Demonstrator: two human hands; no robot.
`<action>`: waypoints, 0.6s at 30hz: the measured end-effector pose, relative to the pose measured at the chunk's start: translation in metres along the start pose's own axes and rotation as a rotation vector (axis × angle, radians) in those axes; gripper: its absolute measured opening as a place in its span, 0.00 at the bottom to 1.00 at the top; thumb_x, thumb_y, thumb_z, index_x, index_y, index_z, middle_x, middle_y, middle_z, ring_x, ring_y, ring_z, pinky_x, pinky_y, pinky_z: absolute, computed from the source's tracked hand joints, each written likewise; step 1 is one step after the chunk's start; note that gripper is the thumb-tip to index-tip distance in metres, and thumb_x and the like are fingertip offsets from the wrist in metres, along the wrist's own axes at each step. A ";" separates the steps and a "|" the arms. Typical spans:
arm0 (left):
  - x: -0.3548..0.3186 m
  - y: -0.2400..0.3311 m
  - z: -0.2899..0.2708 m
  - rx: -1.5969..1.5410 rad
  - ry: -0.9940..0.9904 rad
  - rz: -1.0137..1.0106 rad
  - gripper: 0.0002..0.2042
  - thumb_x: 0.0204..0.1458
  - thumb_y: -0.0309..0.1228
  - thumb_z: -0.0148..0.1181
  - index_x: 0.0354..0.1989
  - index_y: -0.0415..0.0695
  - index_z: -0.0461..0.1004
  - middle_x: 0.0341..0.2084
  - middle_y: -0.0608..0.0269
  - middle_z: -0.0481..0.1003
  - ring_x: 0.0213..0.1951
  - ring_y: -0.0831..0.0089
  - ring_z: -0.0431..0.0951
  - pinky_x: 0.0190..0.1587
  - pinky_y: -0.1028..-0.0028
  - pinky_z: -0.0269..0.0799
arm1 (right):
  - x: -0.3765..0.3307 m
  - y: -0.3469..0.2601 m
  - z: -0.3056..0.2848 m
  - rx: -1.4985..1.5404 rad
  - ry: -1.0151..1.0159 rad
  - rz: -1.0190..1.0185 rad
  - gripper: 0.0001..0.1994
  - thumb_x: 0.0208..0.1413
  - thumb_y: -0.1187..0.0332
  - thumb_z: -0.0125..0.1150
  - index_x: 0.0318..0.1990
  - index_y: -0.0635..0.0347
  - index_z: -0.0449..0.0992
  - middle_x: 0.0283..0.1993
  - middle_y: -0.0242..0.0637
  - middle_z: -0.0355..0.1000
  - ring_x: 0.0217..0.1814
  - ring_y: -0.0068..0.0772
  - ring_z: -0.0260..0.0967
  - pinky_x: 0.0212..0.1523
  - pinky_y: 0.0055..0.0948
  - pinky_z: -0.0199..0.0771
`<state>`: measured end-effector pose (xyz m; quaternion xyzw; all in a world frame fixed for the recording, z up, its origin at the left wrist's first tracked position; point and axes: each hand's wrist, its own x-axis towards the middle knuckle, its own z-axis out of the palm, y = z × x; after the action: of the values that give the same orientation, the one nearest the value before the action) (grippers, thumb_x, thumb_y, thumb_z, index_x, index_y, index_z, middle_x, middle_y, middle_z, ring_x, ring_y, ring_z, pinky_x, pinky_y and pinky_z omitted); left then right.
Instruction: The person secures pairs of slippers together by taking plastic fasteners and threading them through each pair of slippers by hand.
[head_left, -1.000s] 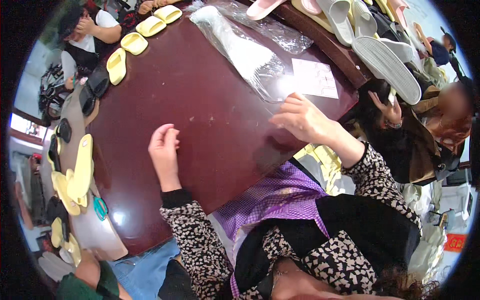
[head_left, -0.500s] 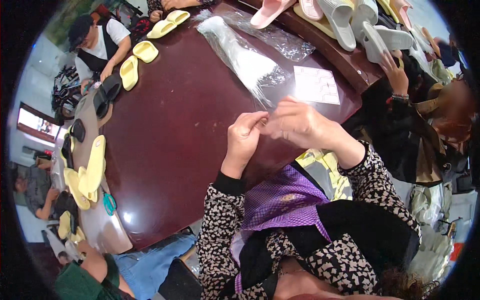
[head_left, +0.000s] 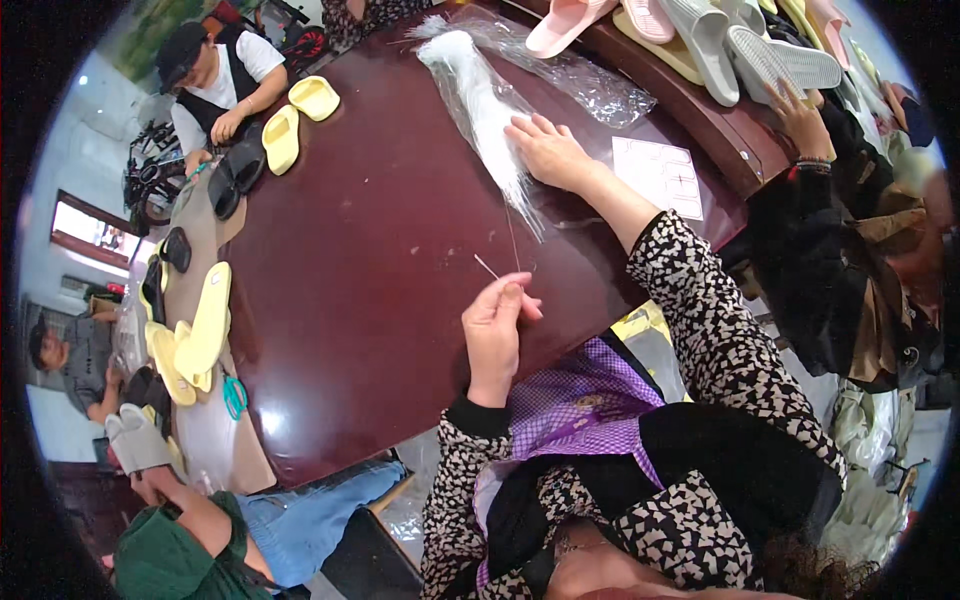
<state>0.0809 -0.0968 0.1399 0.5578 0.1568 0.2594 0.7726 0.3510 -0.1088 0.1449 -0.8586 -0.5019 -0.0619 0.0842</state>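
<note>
My left hand [head_left: 494, 330] is raised over the near part of the dark red table, thumb and fingers pinched on a thin white strand [head_left: 486, 266]. A fine dark line runs up from these fingertips toward the bundle. My right hand [head_left: 555, 158] reaches out, its fingers extended on the side of a bundle of fine white strands [head_left: 470, 95]. Clear plastic film wraps this bundle, and its loose ends fan out toward me. Beside my right forearm lies a white card [head_left: 657, 176] with printed outlines.
Yellow slippers [head_left: 207, 325] and green-handled scissors [head_left: 234, 397] lie along the left edge. Grey slippers [head_left: 700, 45] and pink slippers [head_left: 568, 25] crowd a raised ledge at the far right, where another person's hand [head_left: 803, 125] touches one. Other people work at the left.
My right hand has left my left hand's side and moved away onto the white bundle. The pinched strand now shows. At the left, a grey slipper has appeared by another person's hand.
</note>
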 end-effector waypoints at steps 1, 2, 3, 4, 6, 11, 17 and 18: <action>-0.008 -0.004 0.002 -0.033 -0.009 -0.031 0.11 0.58 0.29 0.49 0.39 0.32 0.73 0.18 0.64 0.71 0.24 0.76 0.72 0.39 0.69 0.73 | -0.001 0.002 0.002 -0.023 0.011 0.010 0.22 0.56 0.65 0.45 0.60 0.53 0.58 0.64 0.34 0.53 0.66 0.45 0.49 0.57 0.50 0.55; -0.016 -0.007 0.005 -0.033 -0.009 -0.034 0.11 0.58 0.29 0.49 0.39 0.32 0.73 0.18 0.64 0.71 0.24 0.76 0.72 0.39 0.69 0.73 | -0.002 0.004 0.004 -0.047 0.024 0.020 0.21 0.57 0.65 0.44 0.59 0.53 0.59 0.64 0.34 0.53 0.66 0.46 0.49 0.57 0.51 0.56; -0.027 -0.009 0.006 -0.028 -0.027 -0.042 0.12 0.58 0.30 0.49 0.39 0.32 0.73 0.18 0.64 0.71 0.24 0.76 0.72 0.39 0.69 0.73 | -0.002 0.003 0.007 -0.067 0.036 0.022 0.21 0.57 0.64 0.43 0.59 0.53 0.59 0.64 0.34 0.53 0.67 0.48 0.49 0.57 0.51 0.56; -0.037 -0.011 0.007 -0.022 -0.045 -0.048 0.12 0.58 0.30 0.49 0.39 0.32 0.73 0.18 0.63 0.71 0.23 0.75 0.72 0.39 0.69 0.73 | -0.003 0.003 0.009 -0.063 0.033 0.015 0.21 0.57 0.64 0.43 0.59 0.53 0.59 0.64 0.34 0.53 0.67 0.48 0.49 0.57 0.51 0.56; -0.053 -0.012 0.008 -0.018 -0.063 -0.057 0.12 0.58 0.30 0.49 0.39 0.32 0.73 0.17 0.63 0.71 0.23 0.74 0.72 0.39 0.68 0.73 | -0.005 0.005 0.012 -0.048 0.051 0.018 0.21 0.57 0.65 0.44 0.59 0.54 0.59 0.64 0.35 0.54 0.67 0.48 0.48 0.57 0.51 0.56; -0.089 -0.004 -0.015 -0.054 -0.061 -0.089 0.12 0.58 0.30 0.49 0.40 0.32 0.73 0.16 0.61 0.71 0.21 0.72 0.71 0.37 0.67 0.72 | -0.011 0.013 0.014 -0.021 0.094 0.042 0.21 0.57 0.67 0.40 0.59 0.55 0.59 0.65 0.40 0.53 0.68 0.48 0.47 0.59 0.52 0.54; -0.120 0.012 -0.067 -0.214 0.092 0.005 0.12 0.58 0.30 0.49 0.40 0.33 0.73 0.15 0.59 0.70 0.20 0.71 0.70 0.33 0.66 0.72 | 0.003 0.005 0.009 -0.069 0.082 0.111 0.22 0.55 0.65 0.45 0.59 0.53 0.59 0.65 0.38 0.54 0.66 0.50 0.50 0.57 0.52 0.56; -0.123 0.012 -0.072 -0.214 0.119 0.005 0.12 0.58 0.30 0.49 0.40 0.33 0.73 0.15 0.59 0.70 0.20 0.71 0.70 0.32 0.67 0.72 | -0.001 0.005 0.014 -0.076 0.122 0.084 0.22 0.55 0.66 0.45 0.59 0.53 0.60 0.64 0.38 0.55 0.65 0.48 0.51 0.57 0.51 0.56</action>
<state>-0.0611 -0.1085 0.1220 0.4561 0.1721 0.3093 0.8165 0.3550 -0.1087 0.1309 -0.8762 -0.4565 -0.1297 0.0843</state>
